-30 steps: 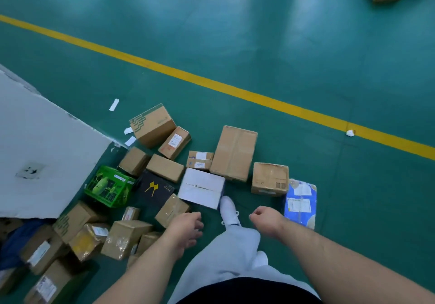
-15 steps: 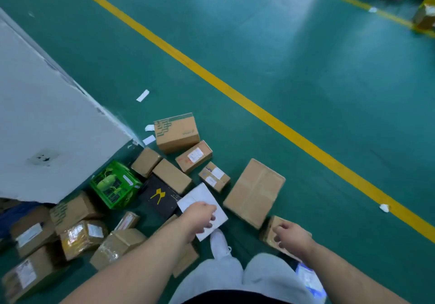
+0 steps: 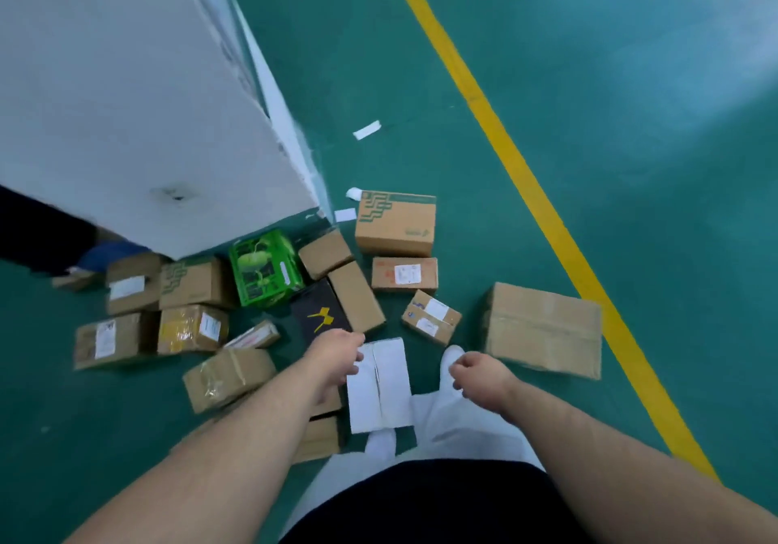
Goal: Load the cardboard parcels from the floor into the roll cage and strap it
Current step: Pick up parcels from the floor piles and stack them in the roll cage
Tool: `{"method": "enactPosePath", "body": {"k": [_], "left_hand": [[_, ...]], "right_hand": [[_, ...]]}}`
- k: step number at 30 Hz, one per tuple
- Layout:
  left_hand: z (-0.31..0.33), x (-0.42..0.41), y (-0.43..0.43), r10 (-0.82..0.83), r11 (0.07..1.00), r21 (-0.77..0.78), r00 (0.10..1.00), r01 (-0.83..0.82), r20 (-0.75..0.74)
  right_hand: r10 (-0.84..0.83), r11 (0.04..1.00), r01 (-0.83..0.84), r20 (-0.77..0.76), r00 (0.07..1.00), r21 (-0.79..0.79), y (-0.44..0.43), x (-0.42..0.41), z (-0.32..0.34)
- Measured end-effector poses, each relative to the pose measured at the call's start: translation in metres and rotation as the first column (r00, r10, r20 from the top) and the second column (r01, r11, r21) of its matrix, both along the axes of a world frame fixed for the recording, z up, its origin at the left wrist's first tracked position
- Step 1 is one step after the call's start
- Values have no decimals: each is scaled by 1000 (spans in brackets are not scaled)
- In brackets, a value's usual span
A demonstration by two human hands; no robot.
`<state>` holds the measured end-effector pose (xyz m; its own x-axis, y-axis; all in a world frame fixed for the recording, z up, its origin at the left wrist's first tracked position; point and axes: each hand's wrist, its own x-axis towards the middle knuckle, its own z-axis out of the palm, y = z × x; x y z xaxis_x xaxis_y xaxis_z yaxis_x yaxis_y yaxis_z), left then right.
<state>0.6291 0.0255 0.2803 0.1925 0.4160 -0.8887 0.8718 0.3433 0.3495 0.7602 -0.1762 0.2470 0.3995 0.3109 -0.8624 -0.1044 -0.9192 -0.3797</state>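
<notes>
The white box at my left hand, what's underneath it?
A white shoe sticks out past the near edge of the white box, which the left hand grips, with green floor around it. Whatever lies directly beneath is covered.

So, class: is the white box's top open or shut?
Shut: the two top flaps of the white box lie flat and meet along a centre seam; no contents show.

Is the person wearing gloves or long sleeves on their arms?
No. The left hand and the right hand are bare, without gloves. No sleeves show as far up as the picture reaches, and I see no watch or bracelet at the wrists.
</notes>
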Motion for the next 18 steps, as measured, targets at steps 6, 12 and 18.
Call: {"method": "enactPosePath", "body": {"k": [6, 12, 18], "left_hand": [[4, 38, 24, 87, 996, 29, 996, -88, 16], [-17, 70, 58, 131, 990, 46, 989, -134, 74], [-106, 115, 113, 216, 975, 51, 976, -215, -31]], "right_hand": [[180, 982, -172, 108, 978, -82, 47, 104, 9], [156, 986, -148, 127, 980, -73, 85, 152, -22], [238, 958, -234, 5, 971, -165, 132, 191, -115]]}}
